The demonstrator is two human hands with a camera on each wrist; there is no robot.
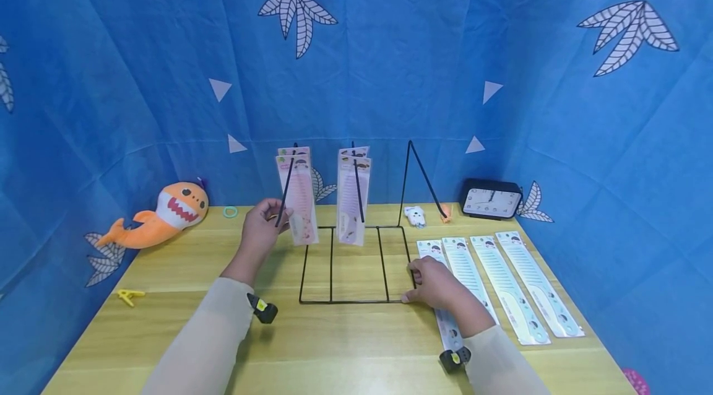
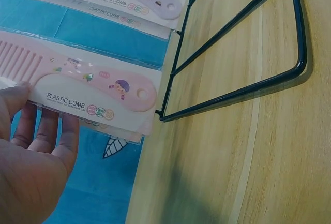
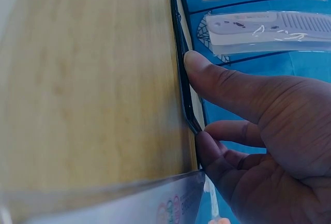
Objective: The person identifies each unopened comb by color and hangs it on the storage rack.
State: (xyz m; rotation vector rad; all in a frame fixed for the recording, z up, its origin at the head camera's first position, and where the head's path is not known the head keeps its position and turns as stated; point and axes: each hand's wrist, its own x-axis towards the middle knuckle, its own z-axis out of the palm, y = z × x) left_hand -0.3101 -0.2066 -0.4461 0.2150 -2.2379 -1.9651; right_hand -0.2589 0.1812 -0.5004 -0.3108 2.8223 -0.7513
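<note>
My left hand (image 1: 264, 220) pinches the left edge of a packaged pink plastic comb (image 2: 98, 79), thumb in front and fingers behind. This pack hangs at the left of a black wire display rack (image 1: 356, 302), with another pack behind it. Packaged purple combs (image 1: 352, 203) hang on the middle hook. The right hook (image 1: 427, 178) is bare. My right hand (image 1: 434, 283) grips the base frame of the rack at its front right corner, thumb and fingers on the wire. Partly under my right forearm lies a packaged comb (image 1: 447, 327).
More packaged combs (image 1: 509, 290) lie in a row at the right of the table. Behind them stands a black clock (image 1: 490, 199), near a small white figure (image 1: 414, 216). An orange plush shark (image 1: 161, 215), a teal ring (image 1: 230, 212) and a yellow clip (image 1: 130, 296) are at the left.
</note>
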